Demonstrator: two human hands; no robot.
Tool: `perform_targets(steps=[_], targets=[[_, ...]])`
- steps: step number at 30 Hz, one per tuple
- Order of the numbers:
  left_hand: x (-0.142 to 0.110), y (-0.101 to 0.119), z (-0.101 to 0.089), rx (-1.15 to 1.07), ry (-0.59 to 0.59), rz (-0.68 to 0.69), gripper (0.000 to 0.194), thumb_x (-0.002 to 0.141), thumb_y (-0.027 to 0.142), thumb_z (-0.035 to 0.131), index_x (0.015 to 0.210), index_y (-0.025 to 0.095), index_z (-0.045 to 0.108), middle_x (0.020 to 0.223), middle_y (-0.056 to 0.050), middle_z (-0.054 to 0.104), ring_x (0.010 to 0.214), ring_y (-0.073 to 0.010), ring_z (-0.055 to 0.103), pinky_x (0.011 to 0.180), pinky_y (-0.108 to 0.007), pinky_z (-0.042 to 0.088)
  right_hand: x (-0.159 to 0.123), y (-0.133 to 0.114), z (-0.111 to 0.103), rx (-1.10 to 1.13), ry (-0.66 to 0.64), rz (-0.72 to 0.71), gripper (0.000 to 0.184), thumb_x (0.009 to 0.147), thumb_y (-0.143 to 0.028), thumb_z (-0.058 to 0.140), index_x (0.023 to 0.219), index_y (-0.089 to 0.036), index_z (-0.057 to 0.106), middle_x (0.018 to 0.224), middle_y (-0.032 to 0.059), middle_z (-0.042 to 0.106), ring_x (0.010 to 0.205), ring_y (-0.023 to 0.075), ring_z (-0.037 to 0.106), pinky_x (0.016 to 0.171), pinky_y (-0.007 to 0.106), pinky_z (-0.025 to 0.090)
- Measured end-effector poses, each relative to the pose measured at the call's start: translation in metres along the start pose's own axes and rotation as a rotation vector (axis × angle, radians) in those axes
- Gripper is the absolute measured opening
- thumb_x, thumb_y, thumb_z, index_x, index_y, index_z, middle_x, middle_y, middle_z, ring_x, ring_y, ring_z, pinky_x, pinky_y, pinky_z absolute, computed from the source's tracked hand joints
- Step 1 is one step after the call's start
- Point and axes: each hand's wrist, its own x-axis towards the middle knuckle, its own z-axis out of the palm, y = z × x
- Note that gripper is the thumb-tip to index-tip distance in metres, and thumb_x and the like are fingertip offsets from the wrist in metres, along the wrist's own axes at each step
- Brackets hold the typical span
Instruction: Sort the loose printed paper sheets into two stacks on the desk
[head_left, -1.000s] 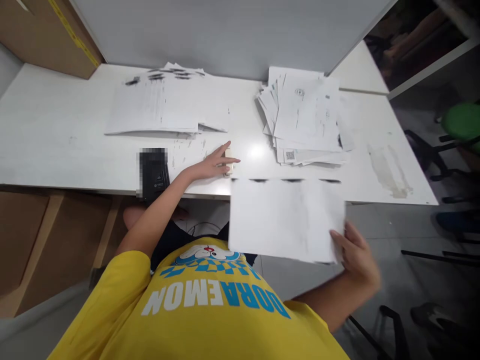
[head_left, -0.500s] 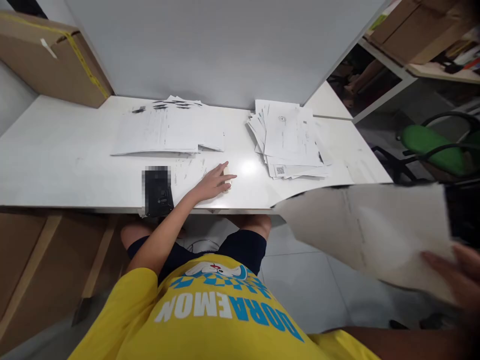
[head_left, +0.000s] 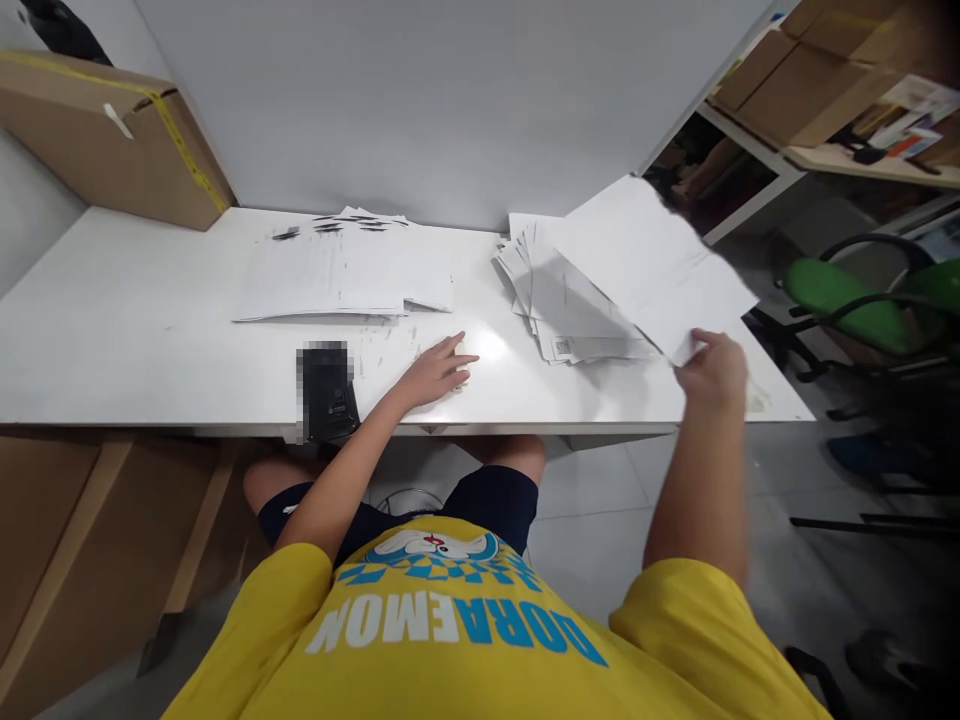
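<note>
My right hand point(head_left: 712, 368) pinches the near corner of a white sheet of paper point(head_left: 645, 262) and holds it tilted over the right pile of papers point(head_left: 559, 300) on the white desk point(head_left: 150, 340). My left hand point(head_left: 435, 372) lies flat on the desk near its front edge, fingers stretched out over a small pale object point(head_left: 463, 362) that is mostly hidden. A second, flatter stack of papers point(head_left: 337, 272) lies at the back middle of the desk.
A black device point(head_left: 328, 392) sits at the desk's front edge left of my left hand. A cardboard box point(head_left: 105, 140) stands at the back left. A grey partition rises behind the desk. Green chairs point(head_left: 862, 290) and shelves with boxes are at the right.
My right hand has swung the sheet from low at the right, below the desk edge, up and over the right pile. My left hand has stayed on the desk.
</note>
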Motion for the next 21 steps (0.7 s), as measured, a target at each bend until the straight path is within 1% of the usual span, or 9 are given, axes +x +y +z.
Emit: perform_targets(steps=[2, 5, 7, 9, 11, 12, 15, 17, 21], targets=[[0.000, 0.000, 0.000, -0.006, 0.001, -0.002, 0.066, 0.098, 0.071, 0.028, 0.145, 0.033, 0.053, 0.169, 0.002, 0.014, 0.157, -0.0278, 0.013, 0.126, -0.045, 0.020, 0.002, 0.020, 0.032, 0.059, 0.031, 0.064, 0.029, 0.077, -0.008, 0.058, 0.066, -0.025, 0.037, 0.070, -0.0034, 0.055, 0.084, 0.0104, 0.065, 0.080, 0.022, 0.055], [-0.001, -0.002, 0.001, -0.031, 0.000, 0.008, 0.066, 0.098, 0.071, 0.028, 0.145, 0.033, 0.053, 0.170, 0.001, 0.013, 0.157, -0.0282, 0.013, 0.126, -0.046, 0.020, -0.013, 0.039, 0.071, 0.206, 0.047, 0.145, 0.023, 0.078, -0.011, 0.061, 0.073, -0.025, 0.044, 0.077, -0.0014, 0.058, 0.087, 0.0124, 0.065, 0.083, 0.022, 0.059], [-0.001, -0.003, 0.002, -0.053, -0.008, 0.011, 0.066, 0.098, 0.071, 0.029, 0.146, 0.032, 0.053, 0.170, 0.001, 0.012, 0.157, -0.0283, 0.012, 0.126, -0.047, 0.018, -0.031, 0.044, 0.090, 0.352, 0.051, 0.189, 0.019, 0.080, -0.010, 0.058, 0.076, -0.024, 0.047, 0.081, -0.0007, 0.060, 0.088, 0.0105, 0.066, 0.084, 0.019, 0.059], [-0.002, -0.003, 0.002, -0.068, -0.019, 0.011, 0.067, 0.098, 0.070, 0.029, 0.146, 0.030, 0.053, 0.170, -0.001, 0.012, 0.157, -0.0286, 0.011, 0.126, -0.047, 0.016, -0.049, 0.046, 0.104, 0.474, 0.047, 0.276, 0.018, 0.083, -0.009, 0.057, 0.077, -0.023, 0.048, 0.080, -0.0015, 0.061, 0.081, 0.0082, 0.066, 0.079, 0.017, 0.060], [-0.003, -0.002, 0.002, -0.077, -0.022, 0.011, 0.067, 0.098, 0.069, 0.029, 0.146, 0.028, 0.053, 0.170, -0.002, 0.012, 0.157, -0.0292, 0.010, 0.126, -0.048, 0.016, -0.061, 0.047, 0.112, 0.523, 0.039, 0.383, 0.018, 0.084, -0.011, 0.061, 0.077, -0.022, 0.048, 0.073, -0.0031, 0.058, 0.070, 0.0072, 0.064, 0.068, 0.015, 0.060], [-0.004, -0.001, 0.002, -0.081, -0.022, 0.011, 0.067, 0.099, 0.069, 0.029, 0.146, 0.028, 0.053, 0.170, -0.002, 0.011, 0.157, -0.0294, 0.010, 0.126, -0.048, 0.015, -0.064, 0.047, 0.114, 0.530, 0.043, 0.428, 0.021, 0.084, -0.011, 0.064, 0.076, -0.021, 0.048, 0.069, -0.0045, 0.055, 0.062, 0.0064, 0.061, 0.060, 0.014, 0.058], [-0.004, -0.001, 0.001, -0.091, -0.016, 0.003, 0.064, 0.099, 0.068, 0.031, 0.146, 0.031, 0.053, 0.170, 0.000, 0.011, 0.157, -0.0303, 0.009, 0.126, -0.048, 0.016, -0.063, 0.046, 0.116, 0.503, 0.076, 0.461, 0.028, 0.080, -0.008, 0.069, 0.072, -0.020, 0.045, 0.056, -0.0098, 0.042, 0.043, 0.0024, 0.043, 0.039, 0.009, 0.041], [-0.004, -0.002, 0.001, -0.097, -0.010, 0.005, 0.063, 0.099, 0.068, 0.031, 0.146, 0.032, 0.053, 0.170, 0.001, 0.011, 0.157, -0.0307, 0.009, 0.126, -0.048, 0.016, -0.058, 0.044, 0.115, 0.486, 0.118, 0.445, 0.030, 0.080, -0.007, 0.068, 0.071, -0.020, 0.042, 0.054, -0.0117, 0.037, 0.039, 0.0007, 0.036, 0.035, 0.008, 0.033], [-0.004, -0.005, 0.006, -0.106, 0.004, 0.026, 0.062, 0.099, 0.067, 0.032, 0.144, 0.031, 0.055, 0.169, 0.000, 0.015, 0.156, -0.0305, 0.015, 0.126, -0.048, 0.019, -0.053, 0.040, 0.108, 0.427, 0.188, 0.410, 0.027, 0.082, -0.013, 0.068, 0.073, -0.020, 0.044, 0.056, -0.0113, 0.042, 0.040, 0.0005, 0.039, 0.035, 0.009, 0.031]])
